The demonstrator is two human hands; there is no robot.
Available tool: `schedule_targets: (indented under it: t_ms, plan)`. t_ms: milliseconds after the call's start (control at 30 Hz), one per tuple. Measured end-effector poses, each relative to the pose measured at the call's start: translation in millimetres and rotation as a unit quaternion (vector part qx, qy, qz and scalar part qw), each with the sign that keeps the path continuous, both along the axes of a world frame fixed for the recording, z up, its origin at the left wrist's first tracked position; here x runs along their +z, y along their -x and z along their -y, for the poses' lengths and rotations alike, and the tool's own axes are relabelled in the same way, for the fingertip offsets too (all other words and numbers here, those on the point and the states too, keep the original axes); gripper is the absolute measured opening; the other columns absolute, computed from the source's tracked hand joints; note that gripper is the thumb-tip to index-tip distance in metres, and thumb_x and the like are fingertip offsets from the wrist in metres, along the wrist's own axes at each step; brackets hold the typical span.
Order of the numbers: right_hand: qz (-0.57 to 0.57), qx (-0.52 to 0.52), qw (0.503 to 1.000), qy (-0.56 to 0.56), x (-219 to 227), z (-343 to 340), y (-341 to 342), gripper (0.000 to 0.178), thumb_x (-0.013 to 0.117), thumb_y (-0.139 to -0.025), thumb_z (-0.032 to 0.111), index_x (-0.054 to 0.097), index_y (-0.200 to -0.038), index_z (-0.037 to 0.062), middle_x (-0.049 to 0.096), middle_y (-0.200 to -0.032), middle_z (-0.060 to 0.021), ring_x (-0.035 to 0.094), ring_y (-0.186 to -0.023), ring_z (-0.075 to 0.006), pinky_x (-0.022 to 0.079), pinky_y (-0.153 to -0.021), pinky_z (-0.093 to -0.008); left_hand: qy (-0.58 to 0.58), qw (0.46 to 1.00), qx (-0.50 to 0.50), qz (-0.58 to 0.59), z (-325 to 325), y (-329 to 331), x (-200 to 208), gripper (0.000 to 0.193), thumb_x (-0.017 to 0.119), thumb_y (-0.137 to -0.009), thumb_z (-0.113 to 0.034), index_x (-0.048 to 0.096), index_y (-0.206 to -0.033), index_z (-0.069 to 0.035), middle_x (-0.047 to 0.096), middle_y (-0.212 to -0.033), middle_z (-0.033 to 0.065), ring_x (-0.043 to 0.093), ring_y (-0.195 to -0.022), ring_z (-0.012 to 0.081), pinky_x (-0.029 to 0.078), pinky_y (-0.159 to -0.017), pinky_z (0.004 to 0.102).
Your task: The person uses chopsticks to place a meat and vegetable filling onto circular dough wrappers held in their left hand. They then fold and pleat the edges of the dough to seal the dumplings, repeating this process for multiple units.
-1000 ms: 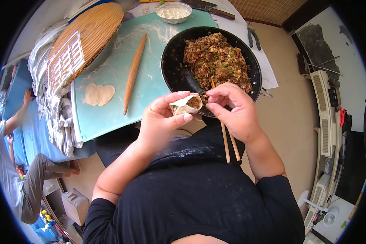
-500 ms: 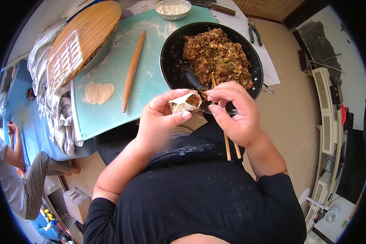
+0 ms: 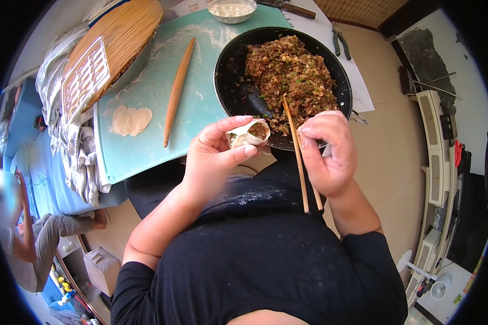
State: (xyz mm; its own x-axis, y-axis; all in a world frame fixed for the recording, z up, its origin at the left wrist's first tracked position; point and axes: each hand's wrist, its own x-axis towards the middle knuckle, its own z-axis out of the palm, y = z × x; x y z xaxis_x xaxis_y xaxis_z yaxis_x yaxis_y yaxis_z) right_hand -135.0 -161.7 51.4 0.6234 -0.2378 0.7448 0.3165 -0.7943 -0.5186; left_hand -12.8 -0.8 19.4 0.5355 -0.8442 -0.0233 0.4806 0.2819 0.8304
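Note:
In my left hand (image 3: pixel 214 146) a folded dumpling (image 3: pixel 249 135) is pinched between thumb and fingers. Its white wrapper is partly closed, and brown filling shows at the open end. My right hand (image 3: pixel 333 154) is just right of it, thumb and fingertips curled together at a pair of wooden chopsticks (image 3: pixel 299 168). Their tips lie in the filling and their thick ends stick out over the pan's near edge towards me. The black pan (image 3: pixel 230 81) holds a heap of minced brown filling with green bits (image 3: pixel 290 76).
A teal board (image 3: pixel 146 70) dusted with flour carries a rolling pin (image 3: pixel 178 95) and overlapping dough wrappers (image 3: pixel 132 121). A flour bowl (image 3: pixel 231 10) stands behind. At left are a round slatted tray (image 3: pixel 116 43) and a crumpled cloth (image 3: pixel 76 162). Pliers (image 3: pixel 340 43) lie right; another person (image 3: pixel 30 244) sits left.
My right hand has moved right, away from the dumpling, and its fingers have closed in at the chopsticks. My left hand keeps its hold. The other person has raised a hand to their head.

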Motion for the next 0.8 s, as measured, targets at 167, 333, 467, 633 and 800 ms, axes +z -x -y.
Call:
schedule_targets:
  t_ms: [167, 333, 467, 633, 800]
  plan:
    - [-0.146, -0.099, 0.984, 0.036, -28, 27, 21, 0.022, 0.062, -0.074, -0.005, 0.06, -0.095, 0.0029, 0.059, -0.083, -0.0112, 0.057, -0.075, -0.029, 0.046, -0.067, -0.0358, -0.017, 1.0, 0.018, 0.011, -5, -6, -2, 0.043, 0.066, -0.077, 0.001, 0.053, -0.118, -0.003, 0.061, -0.111, 0.0168, 0.064, -0.09, 0.0218, 0.054, -0.075, 0.03]
    - [-0.271, -0.088, 0.944, 0.164, -44, 33, 57, 0.045, 0.06, -0.064, -0.007, 0.058, -0.106, 0.0095, 0.055, -0.1, -0.0103, 0.054, -0.092, -0.0301, 0.047, -0.076, -0.0375, -0.026, 0.998, 0.051, 0.025, -8, -10, -3, 0.04, 0.064, -0.078, 0.005, 0.055, -0.116, -0.001, 0.063, -0.106, 0.0125, 0.063, -0.09, 0.0179, 0.052, -0.077, 0.0279]
    - [-0.293, -0.069, 0.937, 0.177, -52, 24, 61, 0.055, 0.064, -0.063, -0.003, 0.054, -0.115, 0.0135, 0.049, -0.114, -0.0095, 0.049, -0.105, -0.0316, 0.043, -0.088, -0.0402, -0.028, 0.997, 0.059, 0.035, -4, -8, -6, 0.04, 0.065, -0.078, 0.003, 0.054, -0.116, -0.002, 0.062, -0.107, 0.0153, 0.064, -0.089, 0.0214, 0.053, -0.076, 0.0296]
    - [-0.276, -0.061, 0.941, 0.188, -52, 22, 54, 0.06, 0.075, -0.061, 0.012, 0.053, -0.118, 0.0148, 0.047, -0.112, -0.0099, 0.048, -0.105, -0.0306, 0.041, -0.088, -0.041, -0.02, 0.998, 0.051, 0.015, -5, -8, -2, 0.041, 0.066, -0.078, 0.001, 0.053, -0.117, -0.002, 0.062, -0.107, 0.0152, 0.064, -0.089, 0.022, 0.053, -0.079, 0.0311]
    - [-0.253, -0.062, 0.948, 0.181, -62, 13, 41, 0.049, 0.077, -0.063, 0.025, 0.06, -0.108, 0.0138, 0.049, -0.097, -0.008, 0.051, -0.088, -0.0274, 0.044, -0.076, -0.0406, -0.016, 0.999, 0.037, 0.006, -4, -8, -1, 0.042, 0.067, -0.077, 0.0, 0.053, -0.117, -0.003, 0.061, -0.108, 0.0158, 0.064, -0.089, 0.0221, 0.053, -0.077, 0.0314]
